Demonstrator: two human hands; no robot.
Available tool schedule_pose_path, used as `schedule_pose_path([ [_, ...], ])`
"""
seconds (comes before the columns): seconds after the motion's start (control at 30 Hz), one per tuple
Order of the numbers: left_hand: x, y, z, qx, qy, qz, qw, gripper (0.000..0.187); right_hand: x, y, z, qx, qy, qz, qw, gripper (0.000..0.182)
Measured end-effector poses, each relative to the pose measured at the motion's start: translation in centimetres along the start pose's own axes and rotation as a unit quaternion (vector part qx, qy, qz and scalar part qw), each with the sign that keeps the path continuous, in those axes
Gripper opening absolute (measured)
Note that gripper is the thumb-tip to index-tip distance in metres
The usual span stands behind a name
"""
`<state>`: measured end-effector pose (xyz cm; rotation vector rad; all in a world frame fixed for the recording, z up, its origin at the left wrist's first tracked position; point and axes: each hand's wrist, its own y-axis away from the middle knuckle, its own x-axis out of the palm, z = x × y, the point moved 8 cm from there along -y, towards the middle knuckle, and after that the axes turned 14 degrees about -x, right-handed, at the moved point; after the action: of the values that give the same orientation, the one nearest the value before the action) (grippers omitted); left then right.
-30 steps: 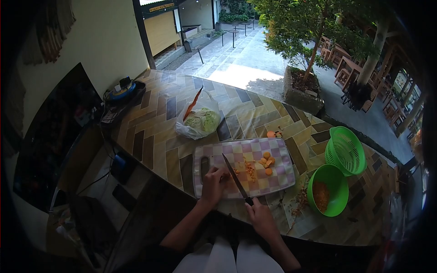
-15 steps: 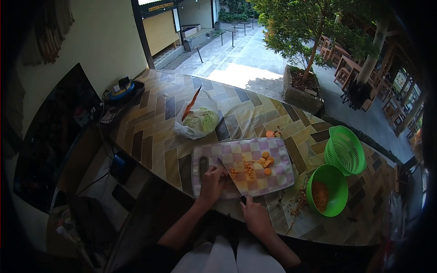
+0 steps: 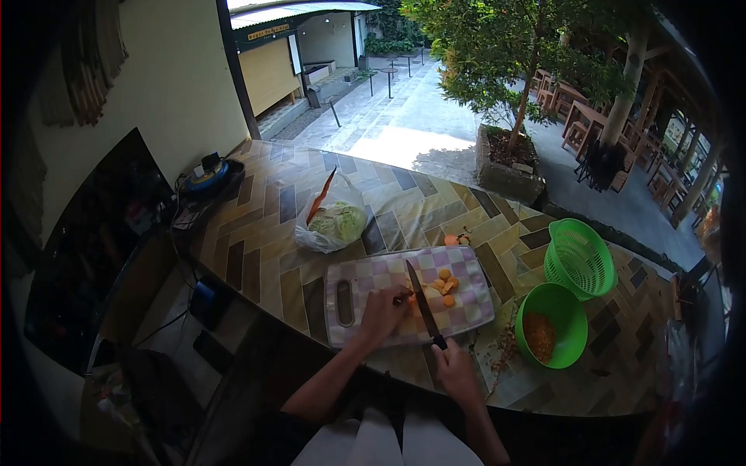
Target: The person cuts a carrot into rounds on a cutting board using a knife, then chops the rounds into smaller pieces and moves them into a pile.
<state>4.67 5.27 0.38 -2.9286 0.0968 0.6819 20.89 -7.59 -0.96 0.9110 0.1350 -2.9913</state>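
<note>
My right hand (image 3: pixel 454 369) is wrapped around the black handle of a knife (image 3: pixel 423 303). Its blade points away from me across a pink-and-white checkered cutting board (image 3: pixel 369 276). Left of the blade, my left hand (image 3: pixel 385 312) rests on the board with its fingers curled together at the finely chopped carrot, which it mostly covers; what lies between the fingertips is hidden. To the right of the blade sit several orange carrot pieces (image 3: pixel 445 286). A green bowl (image 3: pixel 571 322) beside the board holds chopped carrot (image 3: pixel 538 336).
A green colander (image 3: pixel 580 256) stands behind the bowl. Beyond the board, a plastic bag (image 3: pixel 317 237) holds a cabbage (image 3: pixel 342 221), with a carrot (image 3: pixel 320 198) leaning there. Carrot ends (image 3: pixel 452 240) and peelings (image 3: pixel 503 349) lie on the tiled table (image 3: pixel 256 252).
My left hand has moved right along the board, over the chopped carrot. The knife has shifted right and now lies closer to the carrot pieces. The view has tilted slightly up.
</note>
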Motion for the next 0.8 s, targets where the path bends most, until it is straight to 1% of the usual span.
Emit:
schedule_pose_path([
  [0.07,-0.4,-0.1,-0.4,-0.019,-0.013,0.014,1.000,0.016,-0.4,0.3,-0.2,-0.018,0.001,-0.019,1.000,0.031],
  [0.1,-0.8,-0.1,-0.6,-0.029,-0.021,0.020,0.999,0.016,-0.5,0.4,-0.1,-0.012,0.004,-0.012,1.000,0.031],
  [0.17,-1.3,-0.5,0.0,-0.019,-0.017,0.007,1.000,0.016,-0.9,0.5,0.6,-0.001,0.008,0.005,1.000,0.031],
  [0.3,-3.6,-0.2,-1.0,-0.002,-0.036,-0.032,0.999,0.016,0.0,0.2,2.0,-0.019,0.019,0.041,0.999,0.032],
  [0.37,-3.8,-0.3,-0.5,0.018,-0.023,-0.008,1.000,0.015,1.0,-0.1,1.5,-0.036,0.035,0.055,0.997,0.032],
  [0.4,-3.8,-0.3,-0.6,0.028,-0.016,0.003,0.999,0.015,1.1,-0.3,1.2,-0.035,0.051,0.047,0.997,0.031],
  [0.5,-2.7,-0.3,-0.5,0.007,-0.068,0.059,0.996,0.017,0.5,-0.6,0.8,-0.029,0.088,0.026,0.995,0.029],
  [0.57,-2.1,-0.3,-0.6,0.015,-0.095,0.072,0.993,0.018,-0.7,-0.7,1.1,-0.022,0.101,0.008,0.995,0.029],
  [0.67,-1.4,-0.4,-0.9,0.022,-0.107,0.076,0.991,0.019,-0.7,-0.3,-0.4,-0.021,0.050,-0.003,0.999,0.030],
  [0.8,-1.2,-0.6,-0.4,0.043,-0.094,0.043,0.994,0.017,-1.0,0.4,0.7,-0.013,0.035,0.007,0.999,0.031],
])
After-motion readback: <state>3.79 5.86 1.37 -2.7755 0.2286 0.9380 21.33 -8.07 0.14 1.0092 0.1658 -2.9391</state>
